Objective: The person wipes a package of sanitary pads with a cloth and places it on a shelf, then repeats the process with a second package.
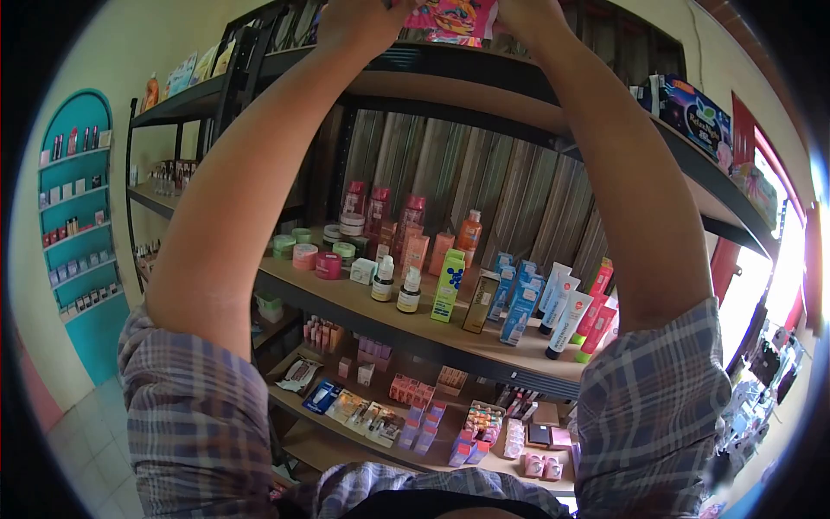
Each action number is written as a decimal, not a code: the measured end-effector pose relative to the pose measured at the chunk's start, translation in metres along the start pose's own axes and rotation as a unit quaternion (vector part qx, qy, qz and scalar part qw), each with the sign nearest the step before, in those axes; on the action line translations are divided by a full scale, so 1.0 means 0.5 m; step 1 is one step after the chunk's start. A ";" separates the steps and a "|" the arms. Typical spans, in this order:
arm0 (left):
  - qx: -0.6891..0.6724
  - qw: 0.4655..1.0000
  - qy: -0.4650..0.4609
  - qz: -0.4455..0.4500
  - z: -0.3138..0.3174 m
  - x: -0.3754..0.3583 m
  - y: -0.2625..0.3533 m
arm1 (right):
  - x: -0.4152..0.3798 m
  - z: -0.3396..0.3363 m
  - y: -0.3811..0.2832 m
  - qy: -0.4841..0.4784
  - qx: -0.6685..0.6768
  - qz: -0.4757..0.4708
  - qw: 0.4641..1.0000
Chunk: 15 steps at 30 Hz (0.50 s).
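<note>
Both arms reach up in front of me to the top shelf [484,67]. A bright pink printed packet [454,19] sits between my hands at the upper edge of the view, its upper part cut off. My left hand [367,24] grips its left side, and my right hand [526,16] has hold of the right side. Most of the fingers are out of the frame. The packet's lower edge overlaps the front of the black-edged top shelf in this view.
The middle shelf [380,313] bears jars, dropper bottles, a green box [448,285], blue boxes and white tubes [568,324]. Small cosmetics stand on the lower shelf. A black RelaxNight pack [692,112] lies at upper right. A turquoise wall niche [85,285] is at left.
</note>
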<state>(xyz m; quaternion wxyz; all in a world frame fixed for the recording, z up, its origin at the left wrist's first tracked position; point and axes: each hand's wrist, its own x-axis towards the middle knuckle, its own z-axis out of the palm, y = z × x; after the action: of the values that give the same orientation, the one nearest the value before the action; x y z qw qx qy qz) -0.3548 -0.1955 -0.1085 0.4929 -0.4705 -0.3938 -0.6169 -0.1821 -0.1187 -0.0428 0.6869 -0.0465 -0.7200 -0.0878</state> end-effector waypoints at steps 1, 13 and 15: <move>0.074 0.996 -0.054 -0.008 0.012 0.010 -0.010 | 0.014 0.022 0.012 -0.013 -0.003 0.039 0.999; 0.195 0.978 -0.034 0.063 0.131 -0.031 -0.099 | -0.048 0.078 0.011 -0.099 -0.383 -0.019 0.918; 0.218 0.969 -0.095 0.066 0.129 -0.028 -0.111 | -0.025 0.085 0.049 -0.143 -0.404 -0.049 0.902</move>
<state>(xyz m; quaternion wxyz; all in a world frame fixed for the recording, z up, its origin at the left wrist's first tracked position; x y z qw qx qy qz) -0.3958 -0.1197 -0.1075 0.5837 -0.4331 -0.5320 -0.4344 -0.2187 -0.0859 -0.0553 0.4939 -0.2964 -0.7144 -0.3972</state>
